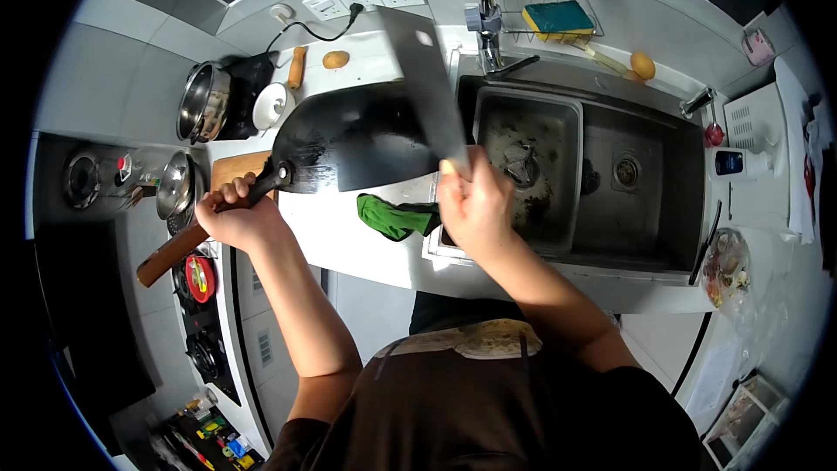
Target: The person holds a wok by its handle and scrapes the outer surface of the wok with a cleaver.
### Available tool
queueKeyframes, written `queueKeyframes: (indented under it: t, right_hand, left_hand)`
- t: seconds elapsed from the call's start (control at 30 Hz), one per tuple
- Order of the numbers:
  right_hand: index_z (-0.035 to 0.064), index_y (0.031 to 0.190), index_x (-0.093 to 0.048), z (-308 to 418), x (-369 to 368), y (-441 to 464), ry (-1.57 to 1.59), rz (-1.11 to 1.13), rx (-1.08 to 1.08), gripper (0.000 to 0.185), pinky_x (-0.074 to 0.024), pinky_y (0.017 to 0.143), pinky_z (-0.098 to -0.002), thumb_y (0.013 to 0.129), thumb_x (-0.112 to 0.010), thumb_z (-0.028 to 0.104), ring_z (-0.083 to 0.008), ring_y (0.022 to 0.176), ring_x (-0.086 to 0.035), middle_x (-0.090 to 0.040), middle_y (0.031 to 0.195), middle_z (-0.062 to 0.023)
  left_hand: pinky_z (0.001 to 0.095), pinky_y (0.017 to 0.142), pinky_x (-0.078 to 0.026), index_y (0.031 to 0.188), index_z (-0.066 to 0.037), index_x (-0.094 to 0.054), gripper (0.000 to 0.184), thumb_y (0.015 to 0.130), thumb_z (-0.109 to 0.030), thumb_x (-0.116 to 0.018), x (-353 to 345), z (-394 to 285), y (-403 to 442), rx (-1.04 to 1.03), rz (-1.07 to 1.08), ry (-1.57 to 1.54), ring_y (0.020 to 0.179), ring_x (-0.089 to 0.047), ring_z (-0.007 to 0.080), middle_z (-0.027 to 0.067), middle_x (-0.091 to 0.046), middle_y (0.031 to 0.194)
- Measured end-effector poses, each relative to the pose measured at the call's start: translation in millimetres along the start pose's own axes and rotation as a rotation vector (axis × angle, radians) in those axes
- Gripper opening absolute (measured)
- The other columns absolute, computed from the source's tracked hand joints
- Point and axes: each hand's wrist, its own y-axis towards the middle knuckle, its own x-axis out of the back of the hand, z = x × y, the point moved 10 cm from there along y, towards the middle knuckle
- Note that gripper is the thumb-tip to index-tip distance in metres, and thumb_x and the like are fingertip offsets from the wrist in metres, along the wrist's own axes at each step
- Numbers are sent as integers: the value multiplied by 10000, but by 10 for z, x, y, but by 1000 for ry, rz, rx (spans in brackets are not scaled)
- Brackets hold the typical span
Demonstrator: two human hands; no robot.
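My left hand [241, 212] is closed round the wooden handle of a dark wok [349, 139], which is held above the white counter, left of the sink. In my right hand [475, 205] is a wide-bladed cleaver [427, 78], its blade raised, slightly blurred and overlapping the wok's right side. The cleaver's handle is hidden inside my fist. Below the wok, a green cloth [392, 216] lies on the counter beside the sink's left edge.
To the right is a double sink [641, 253] with a faucet [488, 26] behind it. A white bowl [274, 107], a steel pot [204, 103] and a wooden board [240, 166] stand at the left. A sponge [558, 19] rests on a wire rack.
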Motion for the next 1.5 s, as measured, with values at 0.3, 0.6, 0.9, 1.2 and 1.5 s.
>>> queueKeyframes:
  t: [0.3, 0.6, 0.9, 1.2, 1.5]
  right_hand:
    - [43, 810, -532, 17, 4, -5, 53, -4, 3, 54, -416, 432, -394, 807, -546, 95, -293, 453, -530, -489, 512, -112]
    - [41, 817, -523, 0, 11, -3, 71, -7, -10, 64, -414, 432, -396, 818, -543, 101, -294, 461, -536, -500, 524, -116]
    - [42, 835, -518, -94, 24, -20, 95, -3, -71, 79, -418, 438, -391, 817, -552, 111, -306, 468, -540, -495, 527, -117]
    - [40, 839, -518, -125, 15, -20, 85, -25, -84, 64, -424, 445, -398, 818, -543, 94, -317, 481, -548, -505, 535, -124]
    - [31, 816, -510, -178, 38, -24, 98, -35, -107, 58, -417, 440, -392, 808, -535, 84, -304, 460, -538, -501, 537, -122]
  left_hand:
    - [332, 568, -383, 612, -123, -320, 198, 761, -175, -438, -7, -7, -5, -4, -8, 14, 489, -321, 162, 13, -294, 538]
    - [326, 574, -383, 608, -125, -325, 207, 764, -189, -444, -15, -1, -29, -8, 31, 17, 488, -325, 162, 12, -285, 526]
    - [327, 571, -373, 604, -130, -320, 211, 754, -192, -454, 0, -4, -27, -14, 31, 20, 491, -326, 164, 13, -290, 518]
    - [327, 569, -367, 600, -128, -324, 208, 748, -190, -457, -6, -6, -6, -21, 42, 9, 490, -326, 163, 13, -290, 524]
    - [328, 564, -376, 610, -121, -320, 196, 750, -190, -439, 29, -12, -20, -21, 8, 40, 487, -320, 162, 16, -300, 541]
